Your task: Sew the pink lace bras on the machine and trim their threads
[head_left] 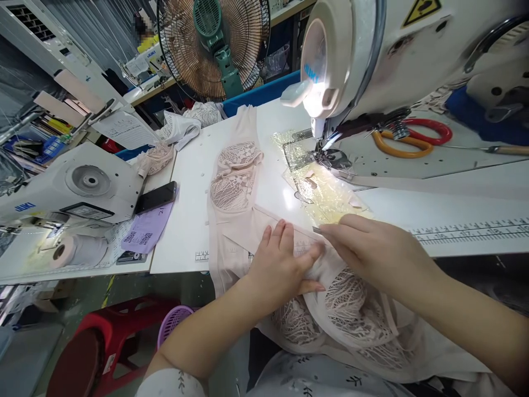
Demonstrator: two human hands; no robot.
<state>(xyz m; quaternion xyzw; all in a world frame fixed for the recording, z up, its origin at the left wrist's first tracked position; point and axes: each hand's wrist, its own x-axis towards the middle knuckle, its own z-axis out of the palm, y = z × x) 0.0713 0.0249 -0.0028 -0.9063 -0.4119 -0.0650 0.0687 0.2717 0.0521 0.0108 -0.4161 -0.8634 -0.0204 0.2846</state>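
Pale pink lace bras (233,190) lie over the white table and hang off its front edge onto my lap. My left hand (281,262) presses on the fabric, its thumb and a finger pinching the band. Close by on the right, my right hand (367,248) is closed around a small dark metal tool (317,230), whose tip points left over the band; most of it is hidden in the fingers. The lit needle area of a sewing machine (324,151) stands beyond my hands, with a yellowish clear sheet (326,193) in front of it.
Scissors with orange and red handles (403,144) lie on the machine bed at right. A second sewing machine (78,182), a phone (156,197) and a purple paper (146,229) are at left. Behind stands a fan (212,44). A red stool (119,336) is below left.
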